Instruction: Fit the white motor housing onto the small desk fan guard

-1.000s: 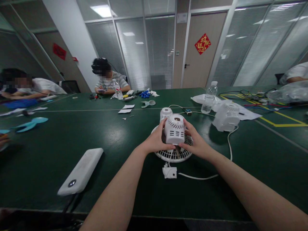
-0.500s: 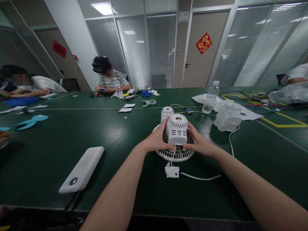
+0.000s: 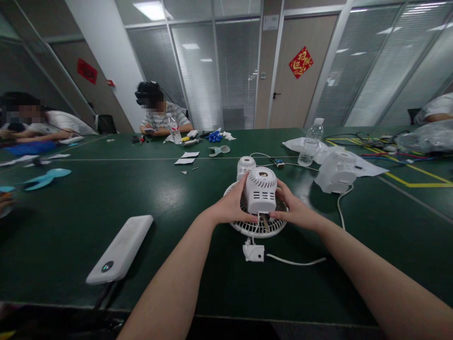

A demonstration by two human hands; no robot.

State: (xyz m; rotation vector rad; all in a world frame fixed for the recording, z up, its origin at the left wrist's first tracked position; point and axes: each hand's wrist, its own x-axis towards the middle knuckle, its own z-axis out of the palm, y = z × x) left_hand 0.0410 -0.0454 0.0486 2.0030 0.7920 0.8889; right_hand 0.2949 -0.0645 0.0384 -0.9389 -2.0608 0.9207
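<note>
Between my hands is a white fan motor housing (image 3: 262, 191) with vent slots, over a round white fan grille (image 3: 253, 230). My left hand (image 3: 231, 204) grips its left side, thumb along the lower edge. On the opposite side my right hand (image 3: 292, 210) is curled against it in the same way. Behind it, partly covered, stands a second white vented housing (image 3: 245, 165). A small white plastic piece (image 3: 254, 252) on a cord lies just in front of the grille. Some of my fingertips are hidden behind the housing.
A white power bank (image 3: 120, 250) lies at left with a cable over the table edge. A plastic bottle (image 3: 311, 144) and a third white housing (image 3: 336, 172) stand at right. Farther off are a fan blade (image 3: 219, 150), paper slips (image 3: 187, 158) and a seated person (image 3: 164, 115).
Both hands keep the same grip on the housing, with hardly any movement. The power bank's round display now shows a green light.
</note>
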